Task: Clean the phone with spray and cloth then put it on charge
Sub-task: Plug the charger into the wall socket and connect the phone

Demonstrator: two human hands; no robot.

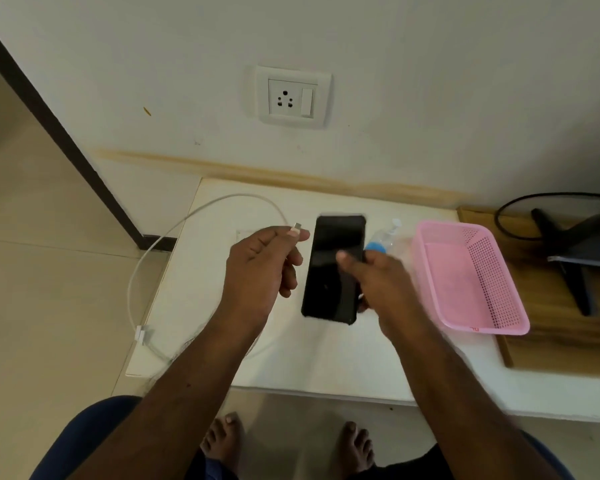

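Here the left hand (260, 261) pinches the plug (296, 229) of the white cable (160, 237) between thumb and forefinger, metal tip pointing away toward the wall, seemingly held ready for the port. The right hand (378, 275) grips the phone (333, 268) along its right edge, thumb laid over the dark screen, fingers curled behind; the phone is tilted, and whether its lower end rests on the white tabletop (326, 368) I cannot tell. Holding it so probably steadies it for the plug. Which end carries the port is not visible, so the phone may need turning.

The spray bottle (385, 237) lies on its side just behind the right hand, between phone and pink basket (471, 275), which suggests the cleaning is judged over. No cloth shows. The cable loops off the tabletop's left edge and back; its far end is hidden under the left arm, and the wall socket (291, 97) above stands empty.

Counted: one phone, one cable, one bottle, one basket, one socket, two hands.
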